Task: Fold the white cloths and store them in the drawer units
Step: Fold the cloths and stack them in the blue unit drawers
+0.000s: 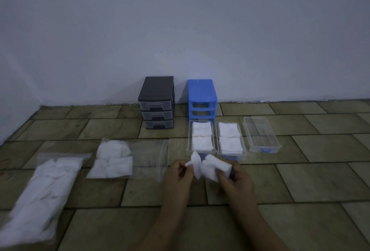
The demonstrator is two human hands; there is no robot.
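My left hand (178, 176) and my right hand (234, 178) both pinch one crumpled white cloth (208, 167) just above the floor, in front of the drawers. Three clear drawers lie pulled out on the floor. The left drawer (188, 140) and the middle drawer (243, 142) each hold two stacks of folded white cloths. The right drawer (277, 140) holds nothing. Behind them stands the blue drawer unit (202, 94) with its slots bare. A black drawer unit (158, 98) with three shut drawers stands to its left.
Two clear plastic bags with white cloths lie on the tiled floor at the left: a nearer long bag (40, 194) and a bag (120, 160) with its open end toward my hands. A pale wall (180, 30) rises behind the units.
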